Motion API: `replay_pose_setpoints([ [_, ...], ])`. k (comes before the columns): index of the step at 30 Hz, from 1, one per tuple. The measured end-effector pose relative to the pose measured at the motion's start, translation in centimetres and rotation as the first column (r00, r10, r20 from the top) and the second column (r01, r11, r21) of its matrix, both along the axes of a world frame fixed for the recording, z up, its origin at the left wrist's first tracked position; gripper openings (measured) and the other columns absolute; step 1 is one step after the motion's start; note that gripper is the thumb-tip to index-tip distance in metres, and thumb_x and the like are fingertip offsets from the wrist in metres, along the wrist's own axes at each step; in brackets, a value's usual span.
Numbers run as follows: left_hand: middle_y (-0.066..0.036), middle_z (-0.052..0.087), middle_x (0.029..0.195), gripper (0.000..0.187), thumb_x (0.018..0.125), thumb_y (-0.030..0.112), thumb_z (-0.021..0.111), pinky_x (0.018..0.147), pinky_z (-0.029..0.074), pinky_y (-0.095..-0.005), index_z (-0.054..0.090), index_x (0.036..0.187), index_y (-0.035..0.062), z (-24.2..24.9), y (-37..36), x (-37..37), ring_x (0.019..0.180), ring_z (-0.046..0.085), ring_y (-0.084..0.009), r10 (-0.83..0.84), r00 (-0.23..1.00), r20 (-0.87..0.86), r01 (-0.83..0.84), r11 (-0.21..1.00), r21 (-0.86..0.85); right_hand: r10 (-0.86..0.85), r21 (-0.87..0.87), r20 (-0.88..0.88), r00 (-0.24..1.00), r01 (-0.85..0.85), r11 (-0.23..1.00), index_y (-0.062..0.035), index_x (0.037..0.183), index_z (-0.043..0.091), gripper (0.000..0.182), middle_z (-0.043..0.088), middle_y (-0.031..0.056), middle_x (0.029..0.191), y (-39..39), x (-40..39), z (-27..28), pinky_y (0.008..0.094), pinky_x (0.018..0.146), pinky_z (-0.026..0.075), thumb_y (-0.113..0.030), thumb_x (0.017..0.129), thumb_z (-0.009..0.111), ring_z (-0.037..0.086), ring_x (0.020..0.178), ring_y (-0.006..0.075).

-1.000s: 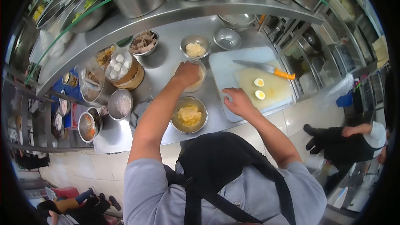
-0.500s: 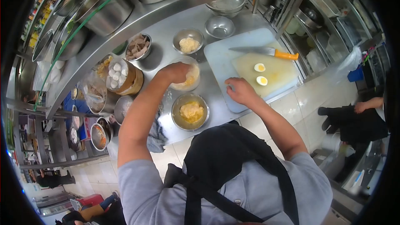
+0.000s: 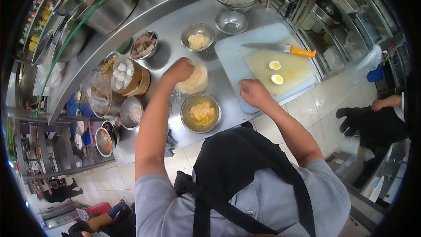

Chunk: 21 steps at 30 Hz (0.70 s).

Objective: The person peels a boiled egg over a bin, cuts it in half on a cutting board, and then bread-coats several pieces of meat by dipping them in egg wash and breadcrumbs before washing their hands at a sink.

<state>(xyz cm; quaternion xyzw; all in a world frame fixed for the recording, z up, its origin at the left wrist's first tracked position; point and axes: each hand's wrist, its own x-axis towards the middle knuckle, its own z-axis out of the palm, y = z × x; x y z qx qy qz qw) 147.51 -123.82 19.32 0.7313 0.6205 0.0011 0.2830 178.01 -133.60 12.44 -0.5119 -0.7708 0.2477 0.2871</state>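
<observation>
My left hand (image 3: 180, 69) is over the left rim of a bowl of pale crumbs (image 3: 196, 78), its fingers curled together. Whatever they may hold is hidden. Close to me stands a metal bowl (image 3: 184, 125) with a pale lump in yellow beaten egg (image 3: 202, 114). My right hand (image 3: 255, 93) hovers above the near left part of the cutting board (image 3: 232, 57), fingers and thumb curled in; I cannot make out anything between them. Two boiled egg halves (image 3: 276, 79) lie cut side up on the board, beyond them a knife with an orange handle (image 3: 302, 52).
Behind the crumbs is a bowl of a pale minced food (image 3: 198, 41), beside a small metal bowl (image 3: 231, 22). Meat pieces (image 3: 144, 46) fill another bowl. A tub of white balls (image 3: 123, 75) stands at left. A steel shelf (image 3: 175, 6) overhangs the back.
My left hand has lifted out of the crumbs and moved up and left to the bowl's rim. The right hand has hardly moved.
</observation>
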Motion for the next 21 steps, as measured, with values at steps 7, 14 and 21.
replay_pose_setpoints([
  [7, -0.031, 0.065, 0.110, 0.041, 0.083, 0.020, 0.051, 0.093, 0.047, -0.0453, 0.065, 0.108, -0.0098, -6.6, 1.4, -1.0, 0.106, 0.064, -0.0413, -0.106, 0.994, -0.030, 0.109, 0.987, 0.119, -0.043, -0.044, -0.051, 0.998, 0.041, 0.998, -0.0017, 0.100, 0.067, 0.024, 0.068, 0.0233, 0.091, 0.0, 0.5, -0.4, 0.0450, 0.079, 0.051, -0.015, 0.081, 0.061, 0.064, 0.084, 0.0409],
  [14, -0.029, 0.061, 0.121, 0.045, 0.082, 0.018, 0.054, 0.098, 0.047, -0.0429, 0.058, 0.120, -0.0060, -0.4, -1.1, 0.7, 0.115, 0.060, -0.0374, 0.176, 0.984, 0.033, -0.174, 0.983, -0.056, -0.098, -0.187, -0.129, 0.987, 0.073, 0.980, -0.0014, 0.099, 0.067, 0.022, 0.068, 0.0231, 0.091, -0.4, 0.7, 0.3, 0.0431, 0.078, 0.051, -0.015, 0.082, 0.061, 0.064, 0.084, 0.0406],
  [21, -0.026, 0.060, 0.124, 0.050, 0.079, 0.022, 0.062, 0.099, 0.047, -0.0430, 0.056, 0.122, -0.0033, -2.6, -1.1, 0.5, 0.116, 0.059, -0.0371, 0.095, 0.973, -0.212, -0.114, 0.990, -0.081, -0.093, -0.137, -0.136, 0.986, 0.074, 0.988, -0.0018, 0.095, 0.067, 0.019, 0.068, 0.0208, 0.089, -0.2, 0.5, 0.2, 0.0431, 0.077, 0.050, -0.014, 0.081, 0.061, 0.064, 0.084, 0.0395],
])
